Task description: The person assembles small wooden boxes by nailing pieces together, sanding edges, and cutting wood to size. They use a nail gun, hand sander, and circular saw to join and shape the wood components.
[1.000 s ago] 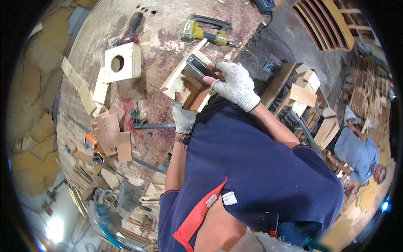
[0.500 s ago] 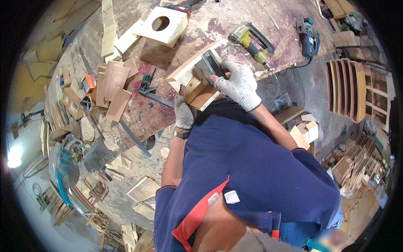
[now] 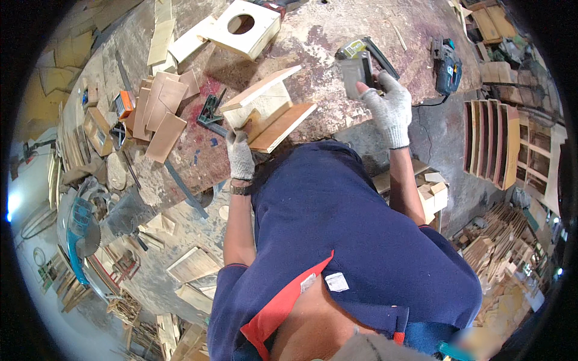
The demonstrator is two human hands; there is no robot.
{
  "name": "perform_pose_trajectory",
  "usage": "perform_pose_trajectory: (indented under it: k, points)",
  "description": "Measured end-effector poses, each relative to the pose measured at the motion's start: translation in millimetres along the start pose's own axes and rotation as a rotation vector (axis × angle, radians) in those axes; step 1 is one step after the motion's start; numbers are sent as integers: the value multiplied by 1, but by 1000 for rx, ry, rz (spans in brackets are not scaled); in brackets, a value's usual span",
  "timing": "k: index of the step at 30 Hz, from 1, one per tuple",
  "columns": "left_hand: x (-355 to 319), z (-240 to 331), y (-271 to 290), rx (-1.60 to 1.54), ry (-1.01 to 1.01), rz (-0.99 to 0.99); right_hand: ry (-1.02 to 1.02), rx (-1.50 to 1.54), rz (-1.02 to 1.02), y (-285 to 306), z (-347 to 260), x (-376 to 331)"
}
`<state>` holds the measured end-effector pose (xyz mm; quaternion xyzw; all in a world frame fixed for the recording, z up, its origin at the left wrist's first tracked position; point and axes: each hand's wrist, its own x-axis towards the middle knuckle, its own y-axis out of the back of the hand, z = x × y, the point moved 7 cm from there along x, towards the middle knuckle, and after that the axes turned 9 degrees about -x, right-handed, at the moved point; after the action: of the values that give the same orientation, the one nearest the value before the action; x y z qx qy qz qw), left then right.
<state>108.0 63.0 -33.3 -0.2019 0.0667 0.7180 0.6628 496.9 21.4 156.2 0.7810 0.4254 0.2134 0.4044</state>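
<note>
Fingers of the right hand [image 3: 390,108] pinch a blurred grey rectangular piece [image 3: 352,78] — it overlaps the nail gun [image 3: 359,46] in view. Left hand [image 3: 241,157] seems to pinch an open wooden box [image 3: 284,127] at its near-left corner — fingertips partly hidden.

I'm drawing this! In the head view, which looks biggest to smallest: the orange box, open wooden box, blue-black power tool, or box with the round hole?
Largest to smallest:
1. open wooden box
2. box with the round hole
3. blue-black power tool
4. orange box
</note>
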Motion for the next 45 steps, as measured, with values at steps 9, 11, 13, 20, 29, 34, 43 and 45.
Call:
perform_pose_trajectory:
  k: [9, 11, 13, 20, 29, 34, 43, 45]
  points:
    - [-8, 97, -65, 1035, -703, -141, -23, 33, -72, -12, 4, -9]
    - [-7, 77, -82, 1438, -775, -200, -14, 62, -89, -17, 3, -8]
    - [-11, 53, -91, 1481, -758, -268, 16, 111, -120, -24, -1, -7]
    - [-22, 16, -84, 1415, -745, -565, 187, 78, -180, -40, -27, -6]
    - [-17, 38, -48, 992, -667, -330, 751, -351, -421, -146, -108, 30]
    - [-15, 37, -32, 892, -591, -206, 929, -408, -393, -177, -134, 41]
    - [3, 42, -29, 772, -578, -92, 953, -150, -245, -180, -131, 53]
    - [10, 49, -31, 777, -636, -52, 643, -31, -283, -178, -98, 70]
